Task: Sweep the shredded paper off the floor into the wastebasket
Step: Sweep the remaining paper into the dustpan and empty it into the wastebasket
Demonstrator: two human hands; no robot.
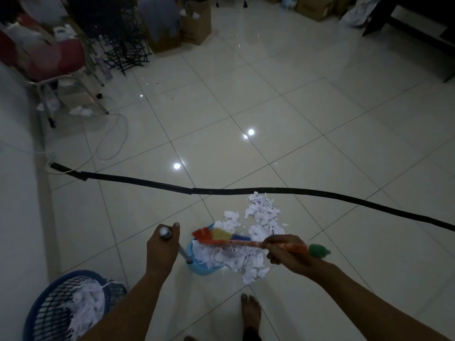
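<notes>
Shredded paper (262, 219) half swept into the blue dustpan (197, 254)
Pile lies above the broom (221, 238); right hand (283, 252) grips it, left hand (161, 252) grips the dustpan handle

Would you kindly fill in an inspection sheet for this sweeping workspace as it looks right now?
Surface: glossy tiled floor, light reflections.
Job's things: shredded paper partly on floor, partly in blue dustpan; multicoloured broom over it; blue wastebasket holds shreds.
Clutter: crumpled paper under red chair.
Grippers: left hand fingers around dustpan handle; right hand grips broom handle.
Cables: black taped strip crosses floor; white cable loops left.
Surroundings: cardboard boxes, black racks, dim room.
</notes>
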